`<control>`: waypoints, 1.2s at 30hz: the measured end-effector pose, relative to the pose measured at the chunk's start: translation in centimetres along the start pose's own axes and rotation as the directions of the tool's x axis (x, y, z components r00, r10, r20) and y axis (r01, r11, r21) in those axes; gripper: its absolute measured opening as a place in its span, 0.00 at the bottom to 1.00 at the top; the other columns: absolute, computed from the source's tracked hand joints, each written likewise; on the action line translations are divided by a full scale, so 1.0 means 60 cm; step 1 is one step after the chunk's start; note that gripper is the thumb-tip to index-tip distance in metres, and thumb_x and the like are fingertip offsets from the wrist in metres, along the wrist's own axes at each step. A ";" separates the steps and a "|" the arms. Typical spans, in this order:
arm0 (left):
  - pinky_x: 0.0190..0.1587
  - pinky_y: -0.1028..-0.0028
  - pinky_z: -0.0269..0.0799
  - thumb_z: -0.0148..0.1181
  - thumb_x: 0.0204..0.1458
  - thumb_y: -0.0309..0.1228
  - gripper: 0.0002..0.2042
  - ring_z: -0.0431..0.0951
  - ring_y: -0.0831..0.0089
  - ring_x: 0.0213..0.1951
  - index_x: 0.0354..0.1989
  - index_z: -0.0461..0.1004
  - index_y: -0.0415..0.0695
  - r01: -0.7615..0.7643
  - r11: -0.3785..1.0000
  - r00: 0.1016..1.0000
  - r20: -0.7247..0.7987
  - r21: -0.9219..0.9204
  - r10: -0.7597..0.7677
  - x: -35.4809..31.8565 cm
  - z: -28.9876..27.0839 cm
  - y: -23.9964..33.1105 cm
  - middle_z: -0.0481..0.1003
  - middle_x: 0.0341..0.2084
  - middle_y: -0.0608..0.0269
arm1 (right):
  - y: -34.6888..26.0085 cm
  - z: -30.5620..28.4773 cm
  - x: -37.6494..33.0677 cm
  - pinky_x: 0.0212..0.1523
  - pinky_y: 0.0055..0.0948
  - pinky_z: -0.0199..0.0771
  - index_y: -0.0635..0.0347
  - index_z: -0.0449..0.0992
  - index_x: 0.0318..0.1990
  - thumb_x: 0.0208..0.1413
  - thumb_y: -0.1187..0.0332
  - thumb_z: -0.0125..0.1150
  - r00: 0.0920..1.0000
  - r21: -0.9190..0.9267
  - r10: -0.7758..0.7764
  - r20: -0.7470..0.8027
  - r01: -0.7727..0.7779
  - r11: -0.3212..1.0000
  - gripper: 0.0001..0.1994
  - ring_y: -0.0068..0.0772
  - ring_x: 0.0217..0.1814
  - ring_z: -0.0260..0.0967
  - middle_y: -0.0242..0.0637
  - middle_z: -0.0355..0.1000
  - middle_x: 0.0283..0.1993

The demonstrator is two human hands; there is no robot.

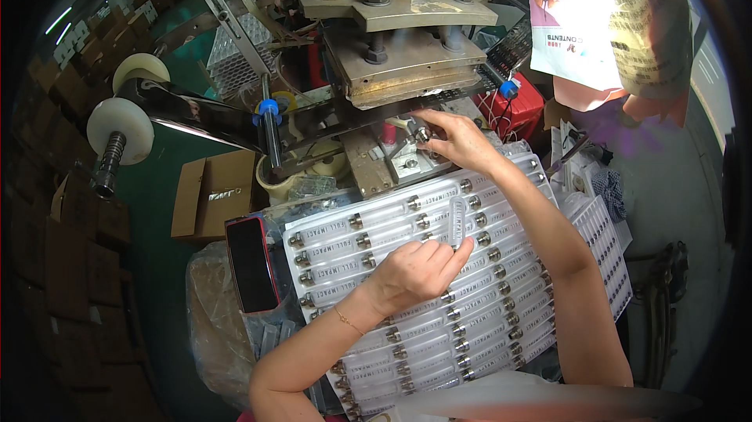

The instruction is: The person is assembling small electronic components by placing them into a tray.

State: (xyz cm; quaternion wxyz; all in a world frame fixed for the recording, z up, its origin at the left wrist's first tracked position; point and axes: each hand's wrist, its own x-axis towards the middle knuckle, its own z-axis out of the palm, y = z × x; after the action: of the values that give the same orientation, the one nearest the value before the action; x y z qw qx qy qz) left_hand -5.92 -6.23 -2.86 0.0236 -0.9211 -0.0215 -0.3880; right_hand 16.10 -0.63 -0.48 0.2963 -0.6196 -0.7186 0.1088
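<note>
Left hand (pixel 419 265) pinches one clear tube (pixel 457 222), standing it on end above the tray of tubes (pixel 376 246). Right hand (pixel 454 138) reaches under the press head (pixel 403 57), fingertips closed on a small metal cap (pixel 423 134) at the fixture (pixel 403 159). Red phone (pixel 252 263) beside the tray.
</note>
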 end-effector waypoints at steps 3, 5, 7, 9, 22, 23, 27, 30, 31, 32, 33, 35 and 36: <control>0.20 0.82 0.61 0.56 0.41 0.25 0.19 0.64 0.82 0.18 0.45 0.77 0.44 0.001 1.000 1.000 0.007 0.005 -0.001 0.000 -0.002 0.000 0.60 0.15 0.73 | 0.005 0.004 0.000 0.46 0.38 0.71 0.56 0.70 0.55 0.45 0.69 0.67 1.000 0.009 -0.005 -0.010 0.005 1.000 0.26 0.48 0.46 0.72 0.46 0.74 0.46; 0.20 0.82 0.61 0.56 0.41 0.25 0.19 0.64 0.82 0.18 0.45 0.77 0.44 0.006 1.000 1.000 0.010 0.015 -0.006 0.001 -0.006 0.000 0.60 0.15 0.73 | 0.004 0.005 0.001 0.46 0.38 0.71 0.56 0.70 0.55 0.45 0.69 0.67 0.999 0.015 -0.040 -0.035 0.041 0.999 0.26 0.48 0.46 0.72 0.46 0.74 0.46; 0.20 0.82 0.61 0.56 0.41 0.25 0.19 0.64 0.82 0.18 0.45 0.77 0.45 0.028 1.000 1.000 0.000 0.005 -0.028 -0.002 -0.004 -0.001 0.61 0.16 0.73 | 0.001 0.004 0.002 0.46 0.39 0.71 0.56 0.70 0.55 0.45 0.69 0.67 1.000 0.017 0.023 0.008 -0.023 1.000 0.26 0.48 0.46 0.72 0.46 0.74 0.45; 0.20 0.82 0.62 0.56 0.41 0.25 0.19 0.64 0.81 0.18 0.45 0.77 0.46 0.047 0.999 0.999 -0.010 -0.002 -0.047 -0.004 -0.004 -0.001 0.61 0.16 0.73 | 0.007 0.007 0.003 0.43 0.35 0.71 0.57 0.70 0.56 0.45 0.68 0.68 1.000 0.015 0.002 -0.003 -0.002 1.000 0.27 0.42 0.42 0.72 0.45 0.74 0.44; 0.27 0.73 0.70 0.63 0.44 0.23 0.19 0.74 0.68 0.25 0.47 0.76 0.45 0.252 0.924 0.967 0.029 -0.286 -0.255 0.038 -0.050 -0.006 0.72 0.24 0.61 | 0.109 -0.144 -0.120 0.37 0.33 0.69 0.57 0.71 0.55 0.46 0.71 0.66 0.992 -0.082 0.102 -0.073 -0.108 0.991 0.25 0.35 0.33 0.71 0.39 0.72 0.32; 0.29 0.73 0.71 0.62 0.47 0.24 0.19 0.74 0.67 0.25 0.50 0.74 0.44 0.272 0.924 0.962 0.055 -0.268 -0.267 0.046 -0.048 -0.004 0.72 0.25 0.61 | 0.124 -0.172 -0.146 0.36 0.33 0.70 0.58 0.72 0.54 0.46 0.72 0.65 0.985 -0.105 0.153 -0.085 -0.161 0.981 0.24 0.35 0.32 0.72 0.39 0.73 0.31; 0.32 0.68 0.72 0.62 0.48 0.25 0.18 0.76 0.60 0.28 0.49 0.73 0.38 0.291 0.873 0.954 0.052 -0.392 -0.295 0.091 0.023 0.021 0.75 0.30 0.54 | 0.152 -0.249 -0.226 0.35 0.32 0.72 0.59 0.77 0.46 0.45 0.74 0.63 0.962 -0.137 0.216 -0.165 -0.239 0.961 0.17 0.37 0.31 0.76 0.43 0.77 0.30; 0.32 0.67 0.73 0.62 0.48 0.27 0.14 0.77 0.61 0.30 0.44 0.74 0.39 0.229 0.861 0.967 0.002 -0.454 -0.256 0.125 0.097 0.050 0.77 0.32 0.54 | 0.135 -0.252 -0.243 0.35 0.33 0.72 0.59 0.78 0.42 0.45 0.74 0.62 0.970 -0.171 0.226 -0.091 -0.239 0.956 0.14 0.37 0.31 0.76 0.42 0.77 0.30; 0.31 0.67 0.73 0.62 0.48 0.28 0.13 0.78 0.61 0.30 0.43 0.75 0.40 0.308 0.828 0.948 0.077 -0.468 -0.310 0.135 0.116 0.062 0.77 0.32 0.55 | 0.131 -0.244 -0.242 0.34 0.33 0.72 0.59 0.80 0.39 0.45 0.73 0.61 0.982 -0.221 0.173 -0.070 -0.184 0.958 0.11 0.37 0.32 0.76 0.42 0.77 0.30; 0.31 0.67 0.73 0.62 0.48 0.30 0.12 0.78 0.61 0.30 0.42 0.75 0.41 0.389 0.790 0.920 0.152 -0.474 -0.362 0.144 0.134 0.073 0.77 0.32 0.55 | 0.126 -0.239 -0.243 0.35 0.34 0.72 0.59 0.80 0.38 0.44 0.72 0.61 0.984 -0.163 0.175 -0.024 -0.176 0.971 0.11 0.39 0.33 0.75 0.41 0.76 0.29; 0.32 0.67 0.73 0.63 0.47 0.32 0.12 0.77 0.61 0.32 0.39 0.75 0.42 0.467 0.756 0.884 0.231 -0.459 -0.406 0.152 0.153 0.084 0.76 0.32 0.56 | 0.129 -0.228 -0.243 0.36 0.35 0.72 0.59 0.80 0.38 0.43 0.71 0.62 0.988 -0.196 0.154 -0.016 -0.154 0.968 0.11 0.39 0.33 0.75 0.41 0.76 0.29; 0.34 0.68 0.73 0.63 0.47 0.32 0.11 0.77 0.62 0.34 0.38 0.76 0.43 0.416 0.841 0.908 0.211 -0.344 -0.363 0.164 0.175 0.093 0.75 0.33 0.58 | 0.130 -0.207 -0.236 0.39 0.37 0.72 0.59 0.79 0.38 0.40 0.70 0.65 0.985 -0.178 0.168 0.047 -0.158 0.971 0.13 0.41 0.34 0.75 0.41 0.76 0.31; 0.36 0.68 0.72 0.64 0.46 0.32 0.10 0.76 0.63 0.35 0.36 0.77 0.43 0.360 0.904 0.926 0.202 -0.231 -0.318 0.168 0.181 0.094 0.75 0.34 0.59 | 0.132 -0.199 -0.237 0.39 0.37 0.72 0.59 0.79 0.38 0.40 0.70 0.65 0.986 -0.171 0.163 0.046 -0.153 0.973 0.13 0.41 0.34 0.75 0.41 0.76 0.31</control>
State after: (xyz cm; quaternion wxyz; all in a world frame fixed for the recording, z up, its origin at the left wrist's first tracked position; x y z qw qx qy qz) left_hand 9.19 -11.02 -3.36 -0.1693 -0.9261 -0.1317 -0.3105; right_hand 30.13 -15.11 0.80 0.2122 -0.6940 -0.6821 0.0899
